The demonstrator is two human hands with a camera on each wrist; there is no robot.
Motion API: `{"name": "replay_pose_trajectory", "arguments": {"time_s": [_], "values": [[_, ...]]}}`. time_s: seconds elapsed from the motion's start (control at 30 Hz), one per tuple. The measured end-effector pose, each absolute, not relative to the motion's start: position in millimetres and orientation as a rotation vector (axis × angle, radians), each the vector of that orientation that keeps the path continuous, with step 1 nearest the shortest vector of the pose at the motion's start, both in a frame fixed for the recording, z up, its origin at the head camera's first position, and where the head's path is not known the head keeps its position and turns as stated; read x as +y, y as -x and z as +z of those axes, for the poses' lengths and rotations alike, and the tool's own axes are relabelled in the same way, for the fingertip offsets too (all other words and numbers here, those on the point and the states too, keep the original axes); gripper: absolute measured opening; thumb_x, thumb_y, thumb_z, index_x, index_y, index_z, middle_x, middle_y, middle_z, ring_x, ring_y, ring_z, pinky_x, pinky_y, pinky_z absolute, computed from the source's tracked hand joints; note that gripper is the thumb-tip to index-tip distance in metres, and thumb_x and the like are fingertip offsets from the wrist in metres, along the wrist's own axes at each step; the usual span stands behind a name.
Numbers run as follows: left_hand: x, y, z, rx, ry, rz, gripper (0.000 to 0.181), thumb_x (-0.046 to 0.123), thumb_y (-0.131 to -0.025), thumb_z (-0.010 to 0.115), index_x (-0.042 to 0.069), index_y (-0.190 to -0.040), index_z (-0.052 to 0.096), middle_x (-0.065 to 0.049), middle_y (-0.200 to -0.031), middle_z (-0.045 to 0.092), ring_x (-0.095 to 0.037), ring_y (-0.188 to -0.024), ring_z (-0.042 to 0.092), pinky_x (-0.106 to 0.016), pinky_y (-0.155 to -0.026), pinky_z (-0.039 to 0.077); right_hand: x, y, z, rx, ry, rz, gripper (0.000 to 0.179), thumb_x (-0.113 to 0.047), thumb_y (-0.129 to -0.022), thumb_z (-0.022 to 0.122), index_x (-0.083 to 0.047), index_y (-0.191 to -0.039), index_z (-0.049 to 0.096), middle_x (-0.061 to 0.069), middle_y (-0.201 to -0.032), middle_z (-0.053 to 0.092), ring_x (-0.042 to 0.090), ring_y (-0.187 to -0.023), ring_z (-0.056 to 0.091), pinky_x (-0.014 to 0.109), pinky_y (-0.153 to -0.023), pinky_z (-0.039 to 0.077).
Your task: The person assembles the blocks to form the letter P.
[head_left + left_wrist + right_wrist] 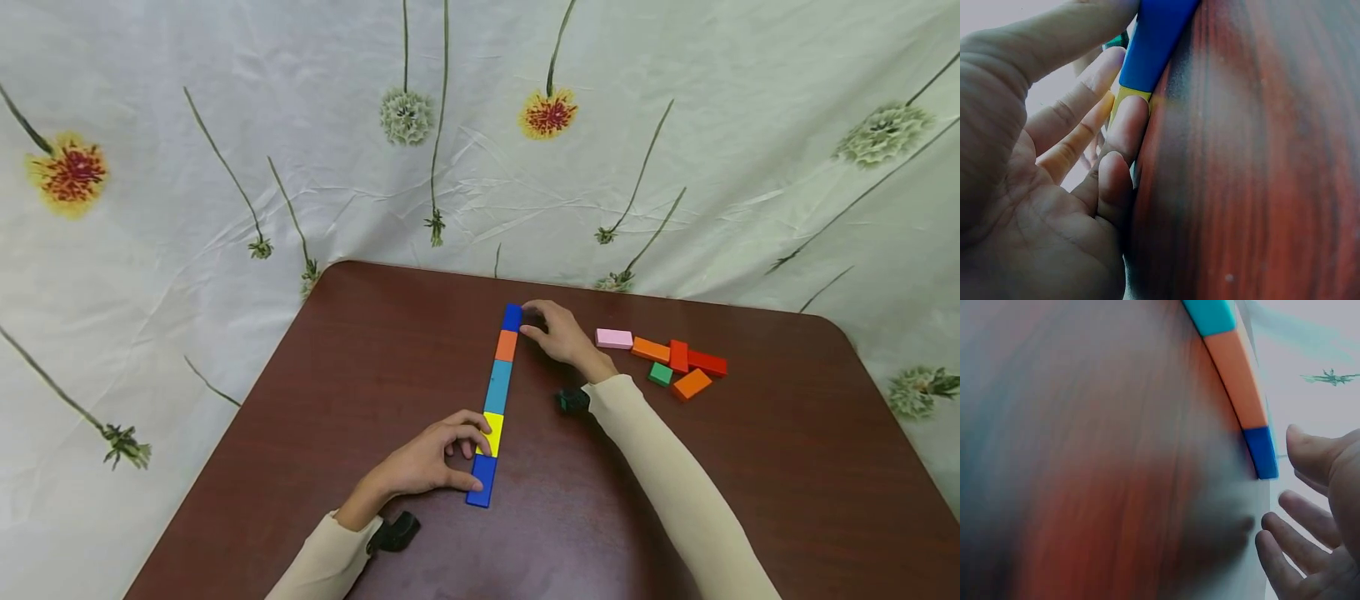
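Blocks lie end to end in a straight row on the table: a dark blue block (512, 316) at the far end, an orange block (506, 345), a teal block (498, 387), a yellow block (496, 435) and a longer blue block (483, 479) nearest me. My left hand (431, 460) rests at the row's left side, fingertips on the yellow block and thumb at the near blue one. At the far end, my right hand (558, 333) hovers with loosely bent fingers beside the dark blue block; in the right wrist view its fingers stand apart from the row.
To the right lies a loose group: a pink block (613, 339), orange blocks (691, 384), red blocks (707, 363) and a small green block (661, 374). The brown table (360, 350) has its far edge close behind the row, before a flowered cloth (480, 167).
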State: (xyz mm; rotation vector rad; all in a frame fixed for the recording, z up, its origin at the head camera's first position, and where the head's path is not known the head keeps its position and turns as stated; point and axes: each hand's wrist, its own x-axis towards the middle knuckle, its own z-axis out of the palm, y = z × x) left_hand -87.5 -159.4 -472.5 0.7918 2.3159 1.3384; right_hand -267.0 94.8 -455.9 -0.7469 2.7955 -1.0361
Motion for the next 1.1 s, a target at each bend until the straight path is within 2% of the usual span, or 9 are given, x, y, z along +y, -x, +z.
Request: {"name": "replay_pose_trajectory", "arguments": {"time_s": [0.17,0.4,0.63,0.97,1.1], "values": [[-160,88,-475,2.318,-0.811,1.34,0.032,0.026,-0.081,0.085,0.021,-0.108,0.069,0.003,-0.133,0.051,-0.012,-0.093,0.055,-0.027,-0.082,0.043,113,260,-458,2.847,0.786,-1.043,0.039,-0.019,-0.099,0.065,-0.001,-0.132,0.059,0.02,-0.134,0.059,0.036,-0.124,0.056,0.051,-0.107,0.043],[-159,86,-473,2.317,-0.781,1.332,0.032,0.026,-0.081,0.086,0.023,-0.108,0.069,0.006,-0.133,0.051,-0.011,-0.093,0.055,-0.027,-0.083,0.043,143,249,-451,2.854,0.787,-1.071,0.036,-0.017,-0.097,0.067,-0.003,-0.13,0.062,0.019,-0.136,0.058,0.037,-0.129,0.052,0.055,-0.111,0.037],[-158,86,-473,2.327,-0.774,1.321,0.032,0.026,-0.08,0.086,0.023,-0.107,0.069,0.006,-0.133,0.05,-0.011,-0.093,0.055,-0.026,-0.083,0.043,171,238,-444,2.826,0.622,-1.163,0.038,-0.015,-0.096,0.068,-0.006,-0.132,0.06,0.018,-0.144,0.052,0.041,-0.125,0.056,0.056,-0.102,0.046],[-158,88,-474,2.331,-0.77,1.312,0.032,0.027,-0.081,0.085,0.024,-0.108,0.068,0.007,-0.134,0.05,-0.011,-0.094,0.055,-0.027,-0.083,0.043,192,236,-446,2.848,0.567,-1.173,0.038,-0.013,-0.095,0.069,-0.006,-0.131,0.061,0.018,-0.144,0.052,0.041,-0.127,0.055,0.059,-0.108,0.039],[-158,89,-475,2.321,-0.775,1.319,0.032,0.027,-0.081,0.085,0.024,-0.108,0.068,0.007,-0.133,0.05,-0.011,-0.093,0.055,-0.027,-0.083,0.043,204,238,-450,2.869,0.532,-1.149,0.037,-0.011,-0.094,0.07,-0.006,-0.13,0.062,0.021,-0.14,0.054,0.041,-0.121,0.054,0.058,-0.102,0.044]]}}
